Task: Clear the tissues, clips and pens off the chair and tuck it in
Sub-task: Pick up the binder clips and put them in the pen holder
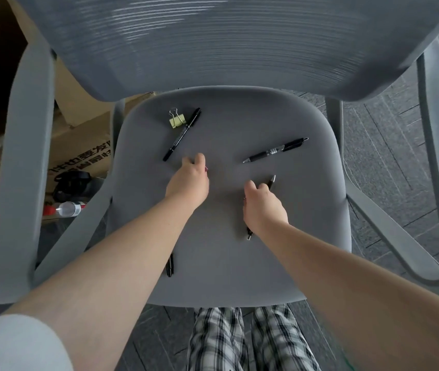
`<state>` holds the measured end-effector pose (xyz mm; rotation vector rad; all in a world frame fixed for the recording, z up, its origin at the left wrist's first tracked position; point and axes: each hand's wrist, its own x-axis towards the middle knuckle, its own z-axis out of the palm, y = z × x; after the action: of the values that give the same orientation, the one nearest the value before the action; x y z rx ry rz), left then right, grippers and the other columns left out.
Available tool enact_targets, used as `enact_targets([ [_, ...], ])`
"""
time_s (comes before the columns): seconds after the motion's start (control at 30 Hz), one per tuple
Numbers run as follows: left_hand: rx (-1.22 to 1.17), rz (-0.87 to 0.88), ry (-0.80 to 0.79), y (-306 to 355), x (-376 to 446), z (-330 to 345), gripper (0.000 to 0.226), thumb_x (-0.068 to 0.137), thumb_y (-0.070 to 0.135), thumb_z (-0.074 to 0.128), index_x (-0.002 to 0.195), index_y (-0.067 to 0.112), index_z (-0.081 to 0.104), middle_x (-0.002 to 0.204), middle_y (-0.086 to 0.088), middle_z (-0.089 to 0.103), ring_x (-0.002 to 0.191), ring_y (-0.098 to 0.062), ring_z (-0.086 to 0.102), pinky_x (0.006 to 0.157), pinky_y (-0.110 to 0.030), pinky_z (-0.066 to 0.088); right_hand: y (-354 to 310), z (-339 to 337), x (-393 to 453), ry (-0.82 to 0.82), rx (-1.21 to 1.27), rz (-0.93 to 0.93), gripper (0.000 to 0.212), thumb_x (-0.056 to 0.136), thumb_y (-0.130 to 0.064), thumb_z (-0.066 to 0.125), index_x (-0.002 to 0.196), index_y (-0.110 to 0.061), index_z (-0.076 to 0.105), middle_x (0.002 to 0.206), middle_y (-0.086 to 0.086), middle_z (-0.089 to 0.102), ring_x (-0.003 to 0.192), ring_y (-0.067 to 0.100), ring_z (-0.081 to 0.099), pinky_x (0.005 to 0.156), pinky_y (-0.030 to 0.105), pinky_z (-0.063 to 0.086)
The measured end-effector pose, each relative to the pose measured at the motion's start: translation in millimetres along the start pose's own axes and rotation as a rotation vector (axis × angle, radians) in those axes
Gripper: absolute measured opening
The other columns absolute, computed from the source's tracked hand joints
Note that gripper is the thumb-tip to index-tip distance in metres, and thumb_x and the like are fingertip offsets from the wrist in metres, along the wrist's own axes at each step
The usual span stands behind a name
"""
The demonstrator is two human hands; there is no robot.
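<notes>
Right hand (264, 207) grip clamped on a black pen (271, 181), left hand (189, 180) pinching something small and reddish, gathering clutter off grey seat (306, 236)

Grey chair (240, 263), black pens (182, 133), pale yellow-green clip (177, 121)

cardboard boxes (84, 135), a bottle (65, 209), carpet floor (390, 145)

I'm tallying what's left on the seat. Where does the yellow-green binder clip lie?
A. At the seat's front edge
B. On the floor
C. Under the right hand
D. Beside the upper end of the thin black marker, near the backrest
D: the binder clip lies against the thin black marker's upper part, toward the backrest.
</notes>
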<state>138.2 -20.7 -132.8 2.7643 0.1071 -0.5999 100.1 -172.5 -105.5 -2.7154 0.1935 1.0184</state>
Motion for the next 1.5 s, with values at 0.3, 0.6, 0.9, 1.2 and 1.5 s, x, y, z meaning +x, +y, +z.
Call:
enact_targets([
  [0.3, -0.285, -0.109, 0.106, -4.8, 10.8, -38.8, 0.028, 0.098, 0.017, 0.042, 0.119, -0.001, 0.042, 0.111, -0.017, 0.063, 0.098, -0.039, 0.061, 0.070, -0.034, 0.039, -17.0, -14.3, 4.8, 0.071, 0.120, -0.060, 0.007, 0.090, -0.013, 0.045, 0.089, -0.008, 0.041, 0.093, 0.005, 0.034, 0.072, 0.032, 0.044, 0.056, 0.032, 0.036],
  [0.6, -0.255, -0.089, 0.287, -34.7, 57.4, -81.3, 0.036, 0.098, 0.025, 0.035, 0.127, 0.012, 0.052, 0.120, -0.011, 0.063, 0.108, -0.029, 0.061, 0.090, -0.032, 0.047, -32.0, -30.2, 24.5, 0.152, 0.184, -0.095, 0.014, 0.092, -0.013, 0.043, 0.100, -0.004, 0.048, 0.099, 0.008, 0.039, 0.075, 0.032, 0.044, 0.058, 0.034, 0.037],
  [0.9, -0.202, -0.119, 0.183, -30.4, 87.5, -63.5, 0.049, 0.088, 0.045, 0.061, 0.118, 0.007, 0.051, 0.113, -0.009, 0.061, 0.105, -0.029, 0.058, 0.070, -0.025, 0.032, -28.6, -26.5, 44.3, 0.202, 0.209, -0.081, 0.016, 0.090, -0.012, 0.046, 0.104, -0.005, 0.050, 0.107, 0.012, 0.045, 0.071, 0.033, 0.047, 0.057, 0.033, 0.041],
  [1.2, -0.140, -0.033, 0.141, -38.2, 97.2, -46.4, 0.029, 0.097, 0.033, 0.047, 0.104, 0.005, 0.052, 0.100, -0.023, 0.062, 0.090, -0.038, 0.059, 0.065, -0.036, 0.039, -30.2, -19.6, 45.4, 0.194, 0.198, -0.117, 0.015, 0.088, -0.011, 0.047, 0.102, -0.006, 0.049, 0.106, 0.012, 0.043, 0.074, 0.034, 0.049, 0.059, 0.032, 0.040],
  [1.5, -0.133, -0.025, 0.125, -31.3, 58.2, -49.0, 0.029, 0.099, 0.031, 0.045, 0.095, 0.003, 0.054, 0.095, -0.020, 0.063, 0.086, -0.038, 0.058, 0.063, -0.032, 0.034, -29.8, -28.3, 30.8, 0.188, 0.192, -0.161, 0.010, 0.089, -0.012, 0.045, 0.098, -0.008, 0.047, 0.103, 0.010, 0.043, 0.079, 0.037, 0.052, 0.059, 0.032, 0.039],
])
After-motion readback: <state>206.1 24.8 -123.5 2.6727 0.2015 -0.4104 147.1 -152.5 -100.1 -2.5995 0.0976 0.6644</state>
